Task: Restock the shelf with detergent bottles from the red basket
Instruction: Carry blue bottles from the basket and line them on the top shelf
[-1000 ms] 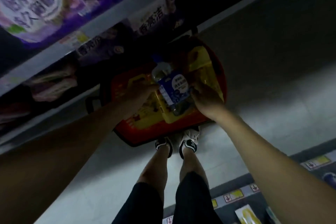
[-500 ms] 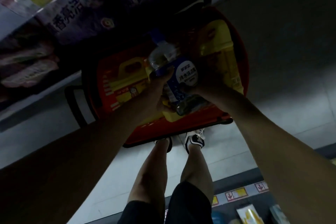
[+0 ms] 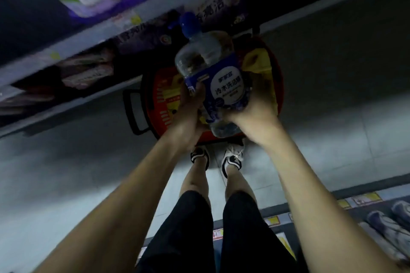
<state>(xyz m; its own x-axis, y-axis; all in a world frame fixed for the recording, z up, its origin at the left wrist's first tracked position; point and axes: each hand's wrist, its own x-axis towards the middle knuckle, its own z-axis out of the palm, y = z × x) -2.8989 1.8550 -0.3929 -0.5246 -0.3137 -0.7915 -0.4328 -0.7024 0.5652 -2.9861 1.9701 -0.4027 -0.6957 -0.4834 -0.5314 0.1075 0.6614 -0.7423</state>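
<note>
Above one basket [image 3: 153,93], one bottle [image 3: 224,82] between left hand [image 3: 188,117] and right hand [image 3: 255,109], fingers clamped

The blue label [image 3: 224,88] on the detergent bottle [image 3: 204,53] reads "冷水洗洁", its last character blurred; a purple pack [image 3: 224,6] shows "亮洁"

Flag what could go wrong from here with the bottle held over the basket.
1. The left hand and right hand grip only the lower part of the clear bottle. It might tip or slip, falling onto the yellow bottles in the red basket or onto the shoes.
2. The aisle is dim and the blue cap is near the shelf edge, so it could knock against it.
</note>
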